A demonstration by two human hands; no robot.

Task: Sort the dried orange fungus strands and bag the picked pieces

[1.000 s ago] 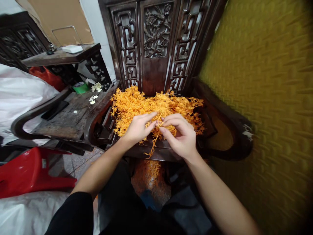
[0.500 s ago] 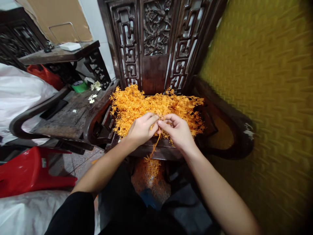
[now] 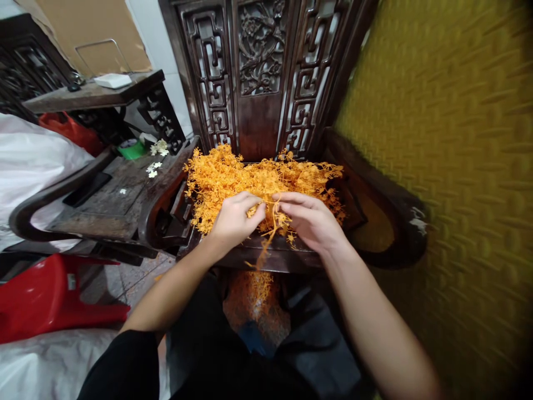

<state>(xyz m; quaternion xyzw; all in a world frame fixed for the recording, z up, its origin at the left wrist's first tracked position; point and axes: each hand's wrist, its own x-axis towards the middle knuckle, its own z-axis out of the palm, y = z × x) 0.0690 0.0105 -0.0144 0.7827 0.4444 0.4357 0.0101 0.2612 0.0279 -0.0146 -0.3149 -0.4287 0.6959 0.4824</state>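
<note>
A heap of orange plastic flower stems [image 3: 225,172] covers the seat of a dark carved wooden chair [image 3: 260,125]. My left hand [image 3: 235,219] is over the front of the heap, its thumb and forefinger curled together on a thin orange strand. Facing it, my right hand [image 3: 314,219] pinches the top of an orange plastic sprig [image 3: 272,225] between thumb and fingertips. The sprig hangs down past the seat's front edge, and its lower end is blurred. A small gap separates the two hands. What lies under my fingertips is partly hidden.
At the left, a second wooden chair [image 3: 125,191] bears green tape [image 3: 132,149] and small pale flower pieces [image 3: 154,168]. A red plastic stool [image 3: 54,294] stands below it. Yellow textured padding [image 3: 449,139] rises on the right. More orange bits [image 3: 260,286] lie under the seat.
My hands have moved apart from being pressed together. My right fingers have straightened somewhat, and the hanging sprig has swung. The view has shifted slightly.
</note>
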